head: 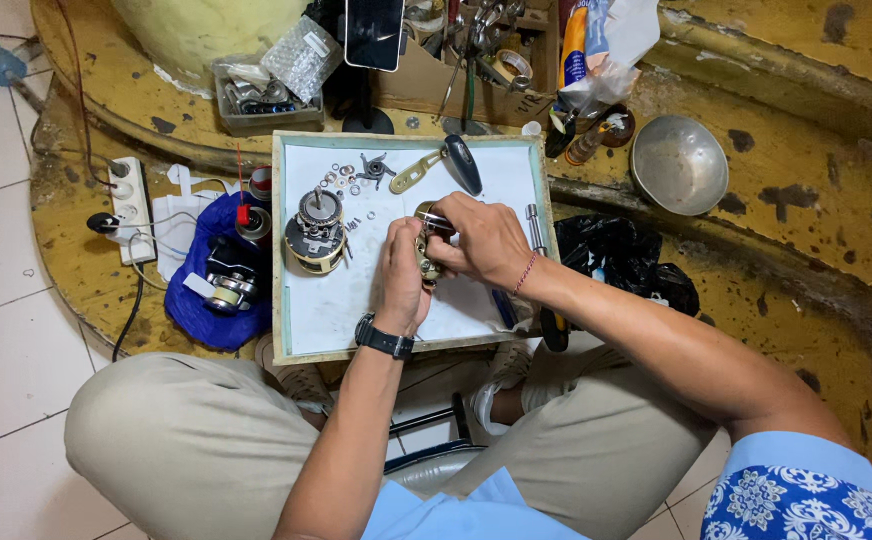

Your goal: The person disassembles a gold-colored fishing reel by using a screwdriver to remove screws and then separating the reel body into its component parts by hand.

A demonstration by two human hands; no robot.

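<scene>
Over a white-lined tray (pixel 306 310) both my hands hold a small gold-coloured metal reel part (pixel 426 248). My left hand (pixel 399 275), with a black wristwatch, grips it from the left. My right hand (pixel 481 240) closes on its top and right side. Most of the part is hidden by my fingers. On the tray to the left stands a round gold and silver reel body (pixel 316 235). Loose washers and small gears (pixel 351 180) lie near the tray's far edge, beside a metal handle arm with a dark knob (pixel 446 165).
A blue cloth with another reel (pixel 221 285) lies left of the tray, next to a white power strip (pixel 128 205). A metal bowl (pixel 678 165) sits at the right, a black plastic bag (pixel 621 255) beside the tray. A phone on a stand (pixel 373 35) and tool boxes stand behind.
</scene>
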